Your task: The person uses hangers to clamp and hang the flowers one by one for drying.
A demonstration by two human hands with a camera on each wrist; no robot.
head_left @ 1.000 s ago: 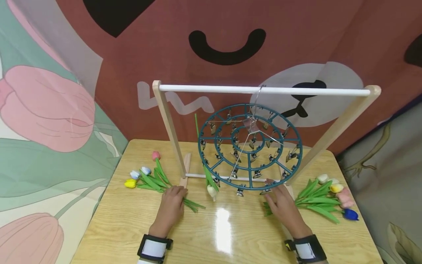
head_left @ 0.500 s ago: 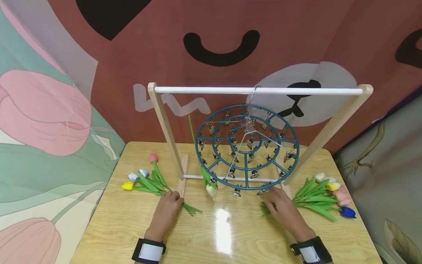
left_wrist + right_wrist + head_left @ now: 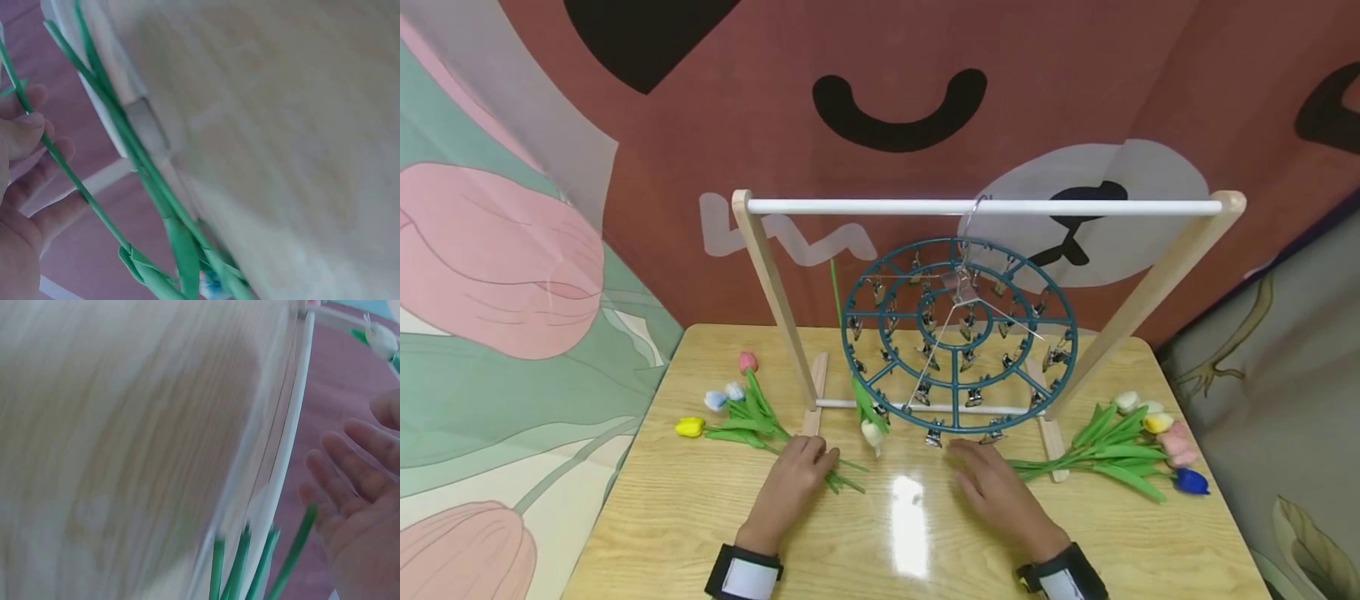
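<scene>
In the head view my left hand (image 3: 793, 483) is low over the tabletop at the left bunch of artificial tulips (image 3: 760, 414), which has pink, light blue and yellow blooms. Its thumb and finger pinch one green tulip stem (image 3: 87, 197) in the left wrist view, while other stems (image 3: 140, 159) lie beside it. My right hand (image 3: 1000, 496) is near the front of the rack, fingers loosely extended and holding nothing. Green stem ends (image 3: 240, 562) show close to its palm in the right wrist view. A white tulip (image 3: 872, 433) hangs bloom-down from the round clip hanger (image 3: 955, 430).
The teal hanger, with several metal clips, hangs by a hook from the white rail (image 3: 865, 206) of a wooden rack (image 3: 775, 292). At right lies another tulip bunch (image 3: 1123, 450), with white, yellow, pink and blue blooms. A printed cloth (image 3: 700, 125) stands behind the table (image 3: 850, 550).
My right hand has left the right bunch's stems and moved left. My left hand has shifted slightly right, and the left bunch's blooms and stems have spread a little.
</scene>
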